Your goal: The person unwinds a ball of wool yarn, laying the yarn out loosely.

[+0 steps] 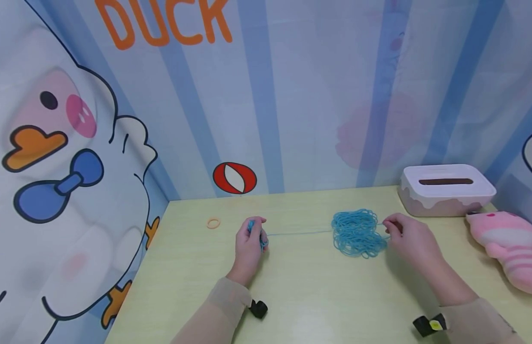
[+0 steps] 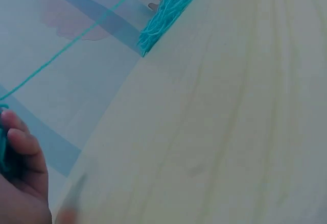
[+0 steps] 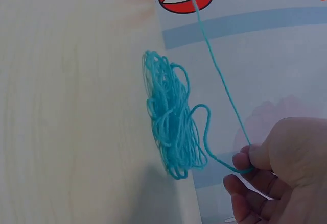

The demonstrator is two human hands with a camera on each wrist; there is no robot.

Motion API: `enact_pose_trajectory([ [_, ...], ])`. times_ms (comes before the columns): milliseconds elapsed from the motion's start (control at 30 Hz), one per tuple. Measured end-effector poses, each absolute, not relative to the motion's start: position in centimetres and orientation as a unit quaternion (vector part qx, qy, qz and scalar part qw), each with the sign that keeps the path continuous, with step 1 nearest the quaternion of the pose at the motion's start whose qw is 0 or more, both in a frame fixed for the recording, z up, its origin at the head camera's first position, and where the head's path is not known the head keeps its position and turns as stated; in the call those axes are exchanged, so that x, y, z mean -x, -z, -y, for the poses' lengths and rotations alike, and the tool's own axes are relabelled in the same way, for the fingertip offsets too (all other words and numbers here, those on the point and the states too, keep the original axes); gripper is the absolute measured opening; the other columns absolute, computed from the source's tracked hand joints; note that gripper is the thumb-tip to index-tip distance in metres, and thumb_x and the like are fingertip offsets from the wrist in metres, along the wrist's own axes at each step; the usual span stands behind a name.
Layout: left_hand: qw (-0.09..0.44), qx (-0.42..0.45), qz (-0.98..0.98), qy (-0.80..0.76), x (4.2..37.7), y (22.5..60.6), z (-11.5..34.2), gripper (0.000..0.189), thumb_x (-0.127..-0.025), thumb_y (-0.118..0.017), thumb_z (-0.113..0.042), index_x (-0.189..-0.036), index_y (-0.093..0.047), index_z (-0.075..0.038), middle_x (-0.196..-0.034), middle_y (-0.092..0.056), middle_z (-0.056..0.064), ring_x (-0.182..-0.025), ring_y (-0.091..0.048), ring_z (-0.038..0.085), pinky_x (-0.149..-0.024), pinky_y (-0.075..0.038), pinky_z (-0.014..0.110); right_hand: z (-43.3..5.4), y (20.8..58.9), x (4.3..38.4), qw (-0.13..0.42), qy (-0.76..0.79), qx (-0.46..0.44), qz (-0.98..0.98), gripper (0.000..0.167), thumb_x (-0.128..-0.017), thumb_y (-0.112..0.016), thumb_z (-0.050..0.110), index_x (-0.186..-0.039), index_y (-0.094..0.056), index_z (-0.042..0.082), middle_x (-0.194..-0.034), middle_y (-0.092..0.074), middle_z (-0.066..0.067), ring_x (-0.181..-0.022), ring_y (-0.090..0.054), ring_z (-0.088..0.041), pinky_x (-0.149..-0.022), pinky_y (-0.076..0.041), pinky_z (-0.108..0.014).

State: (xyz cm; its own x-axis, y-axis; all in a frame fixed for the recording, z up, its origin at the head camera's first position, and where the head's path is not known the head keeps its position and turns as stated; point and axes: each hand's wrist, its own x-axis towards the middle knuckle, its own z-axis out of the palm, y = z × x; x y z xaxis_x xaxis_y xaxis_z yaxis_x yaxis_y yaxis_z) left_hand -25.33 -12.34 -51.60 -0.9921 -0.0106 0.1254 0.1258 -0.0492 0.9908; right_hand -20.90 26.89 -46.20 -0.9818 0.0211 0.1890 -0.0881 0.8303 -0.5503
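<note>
A loose pile of blue yarn point(image 1: 358, 233) lies on the table toward the right. My left hand point(image 1: 250, 243) grips a small wound bundle of the same yarn point(image 1: 263, 239), partly hidden by the fingers. From it a single strand point(image 1: 298, 233) stretches rightward above the pile. My right hand point(image 1: 409, 236), just right of the pile, pinches that strand between thumb and forefinger. In the right wrist view, a slack loop of yarn point(image 3: 208, 132) runs from the pile up to the pinching fingers point(image 3: 242, 161).
A tan ring point(image 1: 213, 223) lies left of my left hand. At the back right stands a white and pink tissue box point(image 1: 446, 191), with a pink plush toy point(image 1: 513, 248) in front of it. A printed cloth point(image 1: 309, 95) hangs behind the table point(image 1: 309, 296).
</note>
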Motion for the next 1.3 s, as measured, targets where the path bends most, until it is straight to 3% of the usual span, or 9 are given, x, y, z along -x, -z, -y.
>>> enact_pose_trajectory([
  [100, 0.042, 0.039, 0.691, 0.721, 25.4, 51.6, 12.4, 0.043, -0.119, -0.05, -0.035, -0.134, -0.057, 0.005, -0.076, -0.053, -0.001, -0.061, -0.051, 0.015, -0.06, -0.05, 0.023, -27.3, 46.9, 21.3, 0.076, -0.279, -0.014, 0.957, 0.027, -0.111, -0.061, 0.017, -0.122, -0.074, -0.004, -0.109, -0.079, -0.023, -0.094, -0.073, -0.038, -0.091, -0.059, -0.064],
  [300, 0.014, 0.067, 0.689, 0.721, 25.6, 51.7, 12.2, 0.043, -0.119, -0.05, -0.031, -0.138, -0.054, 0.007, -0.087, -0.055, 0.0, -0.065, -0.052, 0.013, -0.064, -0.051, 0.023, -26.4, 48.1, 21.5, 0.053, -0.26, -0.01, 0.964, 0.025, -0.106, -0.066, 0.017, -0.12, -0.076, -0.001, -0.122, -0.075, -0.028, -0.112, -0.07, -0.05, -0.097, -0.056, -0.069],
  [400, 0.01, 0.072, 0.692, 0.718, 25.6, 51.6, 12.1, 0.043, -0.119, -0.048, -0.031, -0.138, -0.053, 0.007, -0.09, -0.056, 0.0, -0.066, -0.052, 0.012, -0.065, -0.051, 0.023, -25.6, 48.2, 21.1, 0.097, -0.274, -0.028, 0.956, 0.024, -0.103, -0.069, 0.017, -0.12, -0.077, 0.001, -0.125, -0.071, -0.028, -0.112, -0.067, -0.048, -0.096, -0.056, -0.067],
  [500, 0.007, 0.074, 0.69, 0.72, 25.5, 51.5, 12.1, 0.042, -0.12, -0.048, -0.031, -0.139, -0.052, 0.006, -0.093, -0.056, 0.001, -0.066, -0.051, 0.012, -0.066, -0.052, 0.022, -24.6, 48.1, 20.7, 0.131, -0.278, -0.082, 0.948, 0.02, -0.1, -0.073, 0.015, -0.115, -0.078, 0.005, -0.119, -0.071, -0.019, -0.107, -0.067, -0.039, -0.093, -0.058, -0.062],
  [667, 0.006, 0.074, 0.684, 0.726, 25.5, 51.3, 12.2, 0.043, -0.12, -0.047, -0.032, -0.139, -0.052, 0.006, -0.094, -0.056, 0.001, -0.066, -0.051, 0.013, -0.067, -0.052, 0.022, -23.1, 48.6, 20.9, 0.09, -0.246, -0.158, 0.952, 0.018, -0.093, -0.082, 0.018, -0.11, -0.078, 0.011, -0.109, -0.074, -0.006, -0.104, -0.069, -0.03, -0.095, -0.06, -0.057],
  [867, 0.007, 0.068, 0.684, 0.726, 25.5, 51.5, 12.2, 0.043, -0.12, -0.047, -0.033, -0.138, -0.052, 0.005, -0.094, -0.057, 0.001, -0.067, -0.051, 0.013, -0.067, -0.052, 0.023, -22.4, 49.6, 21.7, 0.065, -0.23, -0.165, 0.957, 0.018, -0.09, -0.083, 0.017, -0.107, -0.079, 0.012, -0.11, -0.075, -0.008, -0.107, -0.071, -0.034, -0.1, -0.059, -0.06],
  [1100, 0.013, 0.074, 0.677, 0.732, 25.4, 51.5, 12.1, 0.045, -0.12, -0.047, -0.033, -0.138, -0.051, 0.008, -0.093, -0.056, 0.002, -0.066, -0.051, 0.013, -0.065, -0.049, 0.024, -22.4, 50.4, 23.6, 0.091, -0.224, -0.157, 0.958, 0.016, -0.092, -0.08, 0.013, -0.107, -0.079, 0.008, -0.108, -0.074, -0.013, -0.107, -0.069, -0.041, -0.099, -0.058, -0.063],
  [1300, 0.021, 0.071, 0.68, 0.73, 25.5, 51.7, 12.2, 0.045, -0.119, -0.049, -0.035, -0.138, -0.052, 0.006, -0.094, -0.057, 0.002, -0.067, -0.051, 0.013, -0.066, -0.05, 0.024, -21.3, 50.5, 24.6, 0.135, -0.227, -0.129, 0.956, 0.02, -0.095, -0.076, 0.016, -0.111, -0.077, 0.006, -0.118, -0.071, -0.019, -0.113, -0.063, -0.046, -0.1, -0.054, -0.064],
])
